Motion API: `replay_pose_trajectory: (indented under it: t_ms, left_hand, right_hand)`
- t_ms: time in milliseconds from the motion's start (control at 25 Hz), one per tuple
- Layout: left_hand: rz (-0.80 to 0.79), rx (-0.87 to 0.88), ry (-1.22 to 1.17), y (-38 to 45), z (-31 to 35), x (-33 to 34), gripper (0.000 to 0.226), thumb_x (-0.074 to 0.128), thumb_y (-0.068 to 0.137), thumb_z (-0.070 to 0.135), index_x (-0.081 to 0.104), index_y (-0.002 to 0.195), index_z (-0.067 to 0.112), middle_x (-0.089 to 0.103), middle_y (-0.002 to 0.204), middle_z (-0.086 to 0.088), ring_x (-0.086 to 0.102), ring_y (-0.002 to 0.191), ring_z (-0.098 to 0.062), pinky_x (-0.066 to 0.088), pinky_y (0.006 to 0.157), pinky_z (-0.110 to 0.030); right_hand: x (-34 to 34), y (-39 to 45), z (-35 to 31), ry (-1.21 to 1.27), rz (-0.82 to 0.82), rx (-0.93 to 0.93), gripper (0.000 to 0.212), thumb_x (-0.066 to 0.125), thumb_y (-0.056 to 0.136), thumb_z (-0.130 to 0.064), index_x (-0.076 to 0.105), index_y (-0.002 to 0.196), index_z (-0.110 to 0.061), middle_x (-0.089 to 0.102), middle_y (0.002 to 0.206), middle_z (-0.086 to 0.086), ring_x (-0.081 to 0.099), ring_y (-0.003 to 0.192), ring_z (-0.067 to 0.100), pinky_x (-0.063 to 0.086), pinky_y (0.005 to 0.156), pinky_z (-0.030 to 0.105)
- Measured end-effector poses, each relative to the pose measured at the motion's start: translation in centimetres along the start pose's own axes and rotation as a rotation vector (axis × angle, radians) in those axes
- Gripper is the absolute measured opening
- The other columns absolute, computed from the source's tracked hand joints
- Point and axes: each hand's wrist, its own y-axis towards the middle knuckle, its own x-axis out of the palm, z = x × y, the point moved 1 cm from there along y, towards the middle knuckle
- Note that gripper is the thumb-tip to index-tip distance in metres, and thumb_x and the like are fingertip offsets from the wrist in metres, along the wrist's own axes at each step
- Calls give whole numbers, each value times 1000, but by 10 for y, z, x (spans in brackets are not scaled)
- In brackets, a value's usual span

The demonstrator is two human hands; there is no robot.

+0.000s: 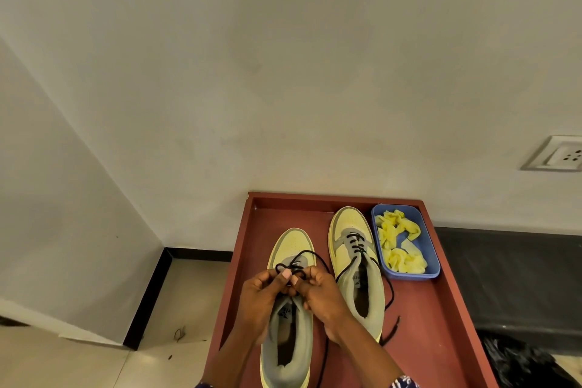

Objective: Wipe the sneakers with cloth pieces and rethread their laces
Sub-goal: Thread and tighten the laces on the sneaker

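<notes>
Now pinching the black lace [294, 267] over the near-left sneaker [288, 318] – left hand [261, 296] and right hand [321, 299] both curling round it – sitting on the red tray [422, 340].

hands [289, 296] pinching black lace [304, 257], near sneaker [291, 309]

Left hand [259, 293] and right hand [318, 296] apparently pinching.
</notes>
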Motion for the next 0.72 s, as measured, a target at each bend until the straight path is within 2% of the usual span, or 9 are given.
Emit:
replay_pose_trajectory:
  t_ms: [120, 280, 360, 440, 520, 600, 720]
  left_hand:
    - [69, -1, 26, 3, -1, 4, 20, 60, 86, 10, 65, 75, -5, 62, 63, -16, 60, 60, -22, 53, 58, -28]
    - [172, -12, 130, 8, -3, 4, 22, 63, 85, 14, 65, 65, 4, 61, 62, -14, 58, 63, -25, 52, 68, -40]
    - [197, -4, 230, 8, -3, 5, 15, 65, 83, 13, 64, 72, 3, 64, 67, -14, 60, 65, -24, 54, 70, -41]
    - [220, 14, 313, 8, -1, 6, 7, 66, 81, 9, 59, 80, 6, 63, 74, -12, 60, 66, -20, 54, 66, -35]
    - [191, 40, 386, 9, 2, 6, 10, 65, 81, 6, 56, 84, 8, 61, 75, -10, 58, 65, -17, 52, 60, -25]
    - [122, 65, 519, 10, 7, 6, 3, 63, 84, 10, 61, 83, 7, 64, 74, -6, 60, 63, -13, 51, 58, -18]
    - [21, 83, 673, 11, 11, 1, 21, 58, 89, 22, 69, 77, 9, 68, 70, -5, 63, 64, -18, 53, 66, -28]
  right_hand:
    - [-1, -4, 1, 21, 9, -30, 8, 54, 90, -3, 56, 83, -6, 60, 66, 1, 54, 44, -5, 40, 46, 7]
    - [-1, -8, 5, 27, 27, -68, 8, 58, 88, -3, 58, 82, -9, 62, 60, -8, 48, 43, -3, 39, 47, 11]
    - [-2, -9, 8, -4, 35, -86, 8, 58, 88, -4, 60, 83, -10, 61, 53, -11, 45, 46, -1, 39, 47, 11]
    - [-4, -9, 9, -38, 45, -110, 11, 58, 88, -3, 62, 83, -12, 61, 51, -13, 47, 51, 2, 39, 49, 10]
    - [-5, -10, 9, -36, 54, -128, 14, 57, 88, -1, 63, 82, -12, 61, 54, -12, 53, 51, -2, 41, 50, 9]
    - [-5, -10, 7, -28, 58, -140, 15, 55, 88, 1, 63, 83, -11, 62, 53, -11, 56, 49, -6, 42, 49, 8]
    - [-5, -8, 5, -12, 55, -145, 15, 53, 90, 1, 63, 85, -10, 65, 56, -9, 59, 52, -4, 43, 51, 9]
